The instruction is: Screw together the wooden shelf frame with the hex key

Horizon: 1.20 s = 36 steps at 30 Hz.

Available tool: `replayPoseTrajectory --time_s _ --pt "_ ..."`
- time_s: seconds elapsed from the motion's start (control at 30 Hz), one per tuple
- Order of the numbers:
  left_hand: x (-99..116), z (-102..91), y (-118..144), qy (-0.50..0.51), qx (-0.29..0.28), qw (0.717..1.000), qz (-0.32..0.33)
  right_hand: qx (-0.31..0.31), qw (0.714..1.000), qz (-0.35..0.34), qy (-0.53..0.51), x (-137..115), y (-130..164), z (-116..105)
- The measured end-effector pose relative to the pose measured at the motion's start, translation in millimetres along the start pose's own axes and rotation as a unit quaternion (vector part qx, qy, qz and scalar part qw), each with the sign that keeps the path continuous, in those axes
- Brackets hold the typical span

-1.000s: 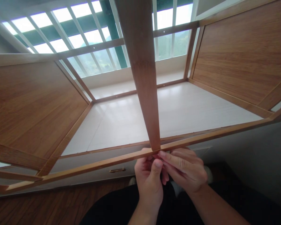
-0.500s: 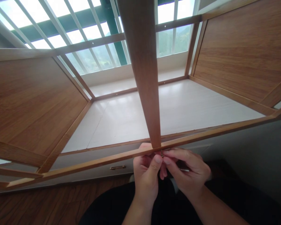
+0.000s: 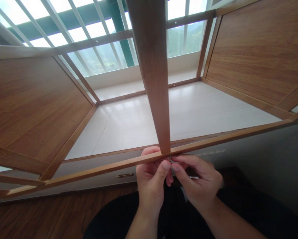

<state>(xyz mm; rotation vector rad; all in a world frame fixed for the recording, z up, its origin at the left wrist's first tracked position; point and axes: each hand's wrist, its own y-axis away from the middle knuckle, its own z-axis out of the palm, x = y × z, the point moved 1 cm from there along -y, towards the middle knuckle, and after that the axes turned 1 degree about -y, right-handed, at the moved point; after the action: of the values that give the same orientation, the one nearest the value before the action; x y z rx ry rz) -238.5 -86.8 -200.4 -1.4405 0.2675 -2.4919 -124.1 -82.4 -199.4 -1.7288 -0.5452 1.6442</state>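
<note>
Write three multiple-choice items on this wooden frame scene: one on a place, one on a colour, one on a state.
1. Where do both hands meet?
A. under the joint of the upright brown wooden slat and the thin front wooden rail
B. on the window sill
C. on the right panel

2. The flat board inside the frame is
A. black
B. white
C. green

3. The left hand and right hand are
A. spread flat
B. far apart
C. pinched together at the fingertips

Answers: A, the fingers sit just below that joint; B, the board looks pale white; C, the thumbs and forefingers touch around a small metal piece.
</note>
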Motion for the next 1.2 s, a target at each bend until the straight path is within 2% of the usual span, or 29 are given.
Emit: replayPoseTrajectory --time_s 0.43,0.67,0.9,1.1,1.2 --pt "-1 1.1 0 0.003 0.004 1.000 0.019 0.002 0.999 0.040 -0.024 -1 6 0" --pt "-1 1.8 -3 -0.006 0.007 1.000 0.011 0.026 0.998 0.046 -0.036 -1 6 6" --pt "-3 2.1 -3 -0.031 0.025 0.999 0.020 0.043 0.998 0.055 -0.004 -2 4 5" --pt "-8 0.8 0 -0.043 0.039 0.998 0.028 0.019 0.994 0.079 -0.072 2 5 4" --pt "-12 -0.8 2 -0.055 0.042 0.997 0.044 0.025 0.994 0.089 -0.067 2 5 4"
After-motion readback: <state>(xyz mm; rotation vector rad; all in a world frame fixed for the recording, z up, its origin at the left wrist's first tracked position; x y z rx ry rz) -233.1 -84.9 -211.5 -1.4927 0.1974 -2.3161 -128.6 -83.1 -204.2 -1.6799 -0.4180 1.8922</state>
